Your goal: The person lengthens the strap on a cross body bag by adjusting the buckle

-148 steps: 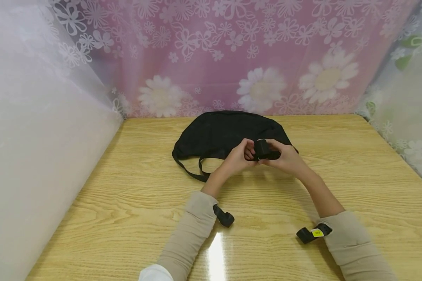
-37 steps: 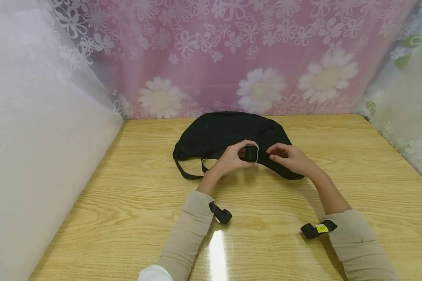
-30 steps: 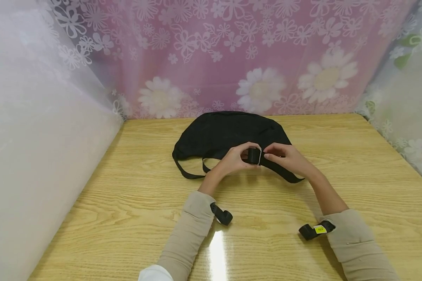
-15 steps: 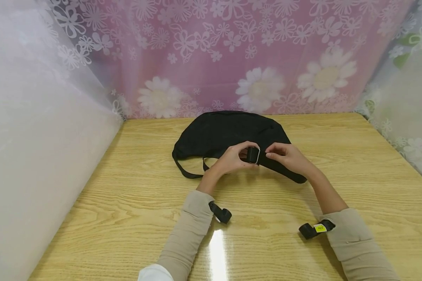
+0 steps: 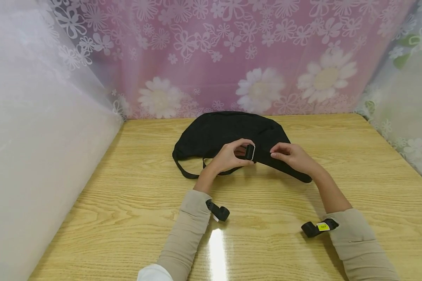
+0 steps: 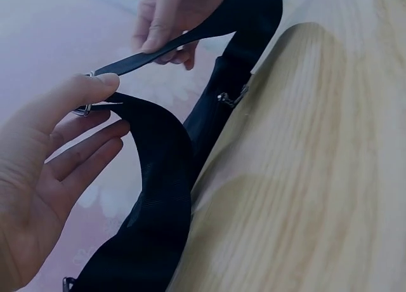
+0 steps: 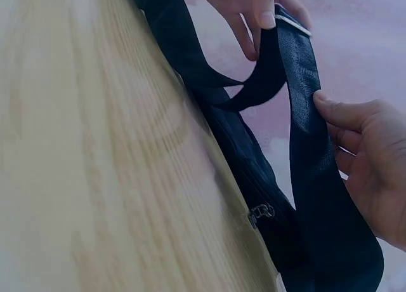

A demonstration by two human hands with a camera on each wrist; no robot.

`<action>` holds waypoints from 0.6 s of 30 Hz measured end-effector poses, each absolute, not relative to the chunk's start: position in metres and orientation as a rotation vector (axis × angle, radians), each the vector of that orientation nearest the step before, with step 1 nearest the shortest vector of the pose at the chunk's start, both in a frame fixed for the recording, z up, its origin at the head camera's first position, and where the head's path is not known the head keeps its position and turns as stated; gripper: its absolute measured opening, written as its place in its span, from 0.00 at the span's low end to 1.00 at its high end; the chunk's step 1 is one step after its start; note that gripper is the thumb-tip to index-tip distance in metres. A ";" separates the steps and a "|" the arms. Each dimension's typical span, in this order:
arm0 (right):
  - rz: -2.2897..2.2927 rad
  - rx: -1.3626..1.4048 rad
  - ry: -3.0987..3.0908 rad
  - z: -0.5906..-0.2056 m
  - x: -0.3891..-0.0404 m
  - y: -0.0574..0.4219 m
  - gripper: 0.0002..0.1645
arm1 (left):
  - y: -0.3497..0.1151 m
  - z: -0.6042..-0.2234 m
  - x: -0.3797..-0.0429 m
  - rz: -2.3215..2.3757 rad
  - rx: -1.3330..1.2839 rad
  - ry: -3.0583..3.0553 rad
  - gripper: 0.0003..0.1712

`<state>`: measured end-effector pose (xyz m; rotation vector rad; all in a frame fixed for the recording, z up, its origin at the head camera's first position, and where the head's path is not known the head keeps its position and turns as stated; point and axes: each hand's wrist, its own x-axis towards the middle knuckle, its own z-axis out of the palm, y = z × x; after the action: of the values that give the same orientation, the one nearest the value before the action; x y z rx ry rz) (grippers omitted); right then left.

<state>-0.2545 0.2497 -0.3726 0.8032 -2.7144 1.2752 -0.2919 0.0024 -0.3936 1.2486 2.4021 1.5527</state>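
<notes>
A black cloth waist bag (image 5: 228, 128) lies on the table, its strap raised toward me. My left hand (image 5: 228, 156) pinches the metal slider buckle (image 5: 253, 152) between thumb and fingers, and a black loop of webbing stands beside it. In the right wrist view the pale bar of the buckle (image 7: 293, 25) crosses the webbing. To the right, my right hand (image 5: 295, 158) pinches the strap (image 7: 304, 114) by its edge. The left wrist view shows the strap (image 6: 149, 58) stretched between both hands, with a second length (image 6: 165, 165) curving down from the buckle.
The wood-grain table (image 5: 133, 218) spreads under the bag and forearms. A metal zipper pull (image 7: 261, 212) hangs on the bag's edge. Behind stands a pink flowered curtain (image 5: 204, 78), with pale sheeting (image 5: 38, 136) at the left. Small black devices (image 5: 220, 212) are strapped on both wrists.
At first both hands were together at the buckle. Since then they have drawn apart, the left moving left with the buckle and the right moving right, with a longer strap stretch between them.
</notes>
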 end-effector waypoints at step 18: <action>1.259 0.753 -2.778 -0.379 -0.263 0.265 0.08 | -0.002 -0.391 -0.293 1.552 1.228 2.401 0.30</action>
<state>-0.2628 0.2652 -0.3793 0.7529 -2.7782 1.2588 -0.2926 -0.0022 -0.3911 1.2276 2.4014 1.5518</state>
